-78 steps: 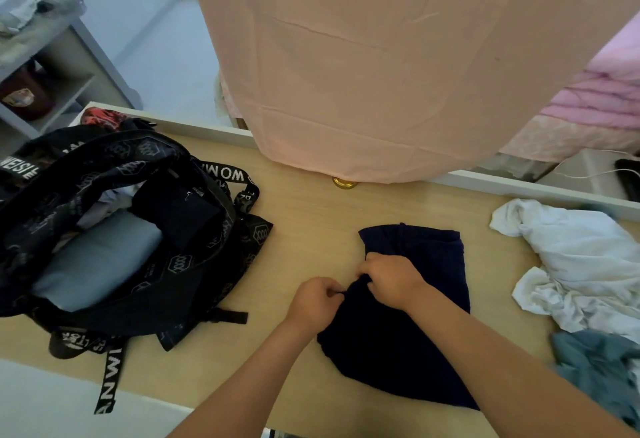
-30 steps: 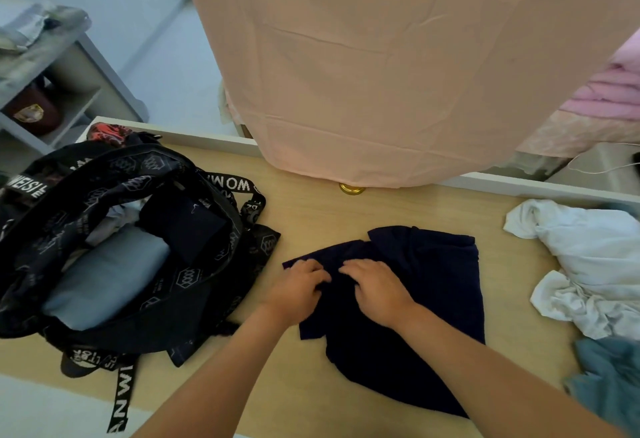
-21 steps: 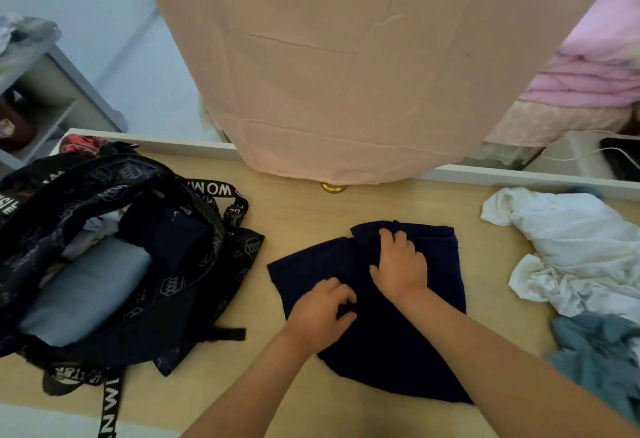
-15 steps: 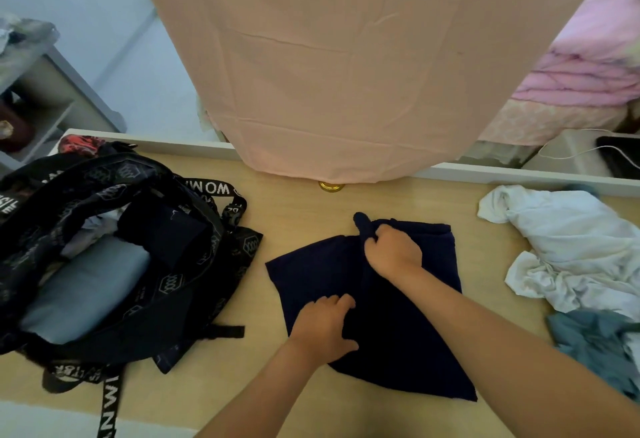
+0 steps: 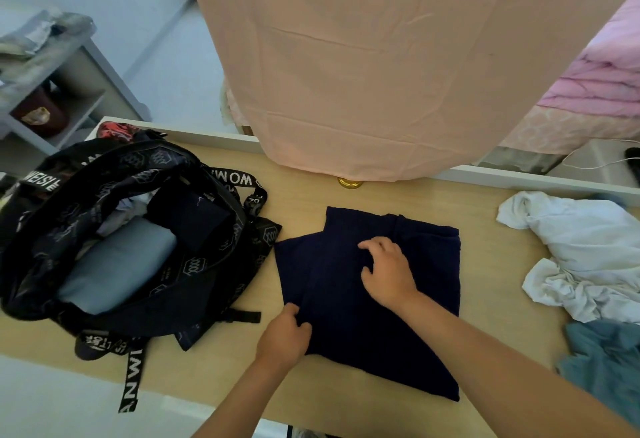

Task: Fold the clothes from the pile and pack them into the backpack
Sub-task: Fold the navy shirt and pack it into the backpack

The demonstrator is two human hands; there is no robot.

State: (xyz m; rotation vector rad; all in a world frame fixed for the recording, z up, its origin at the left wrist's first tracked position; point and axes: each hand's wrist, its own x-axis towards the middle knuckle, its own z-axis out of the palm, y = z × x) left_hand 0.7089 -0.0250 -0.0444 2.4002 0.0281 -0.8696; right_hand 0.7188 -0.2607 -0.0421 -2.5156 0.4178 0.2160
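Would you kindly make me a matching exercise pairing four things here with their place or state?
1. left hand
2. right hand
3. backpack
4. white garment

A. crumpled, at the table's right
B. rests on the navy garment
C. open, at the table's left
D. pinches the navy garment's near edge

Pairs: 1-D, 2-B, 3-C, 4-A
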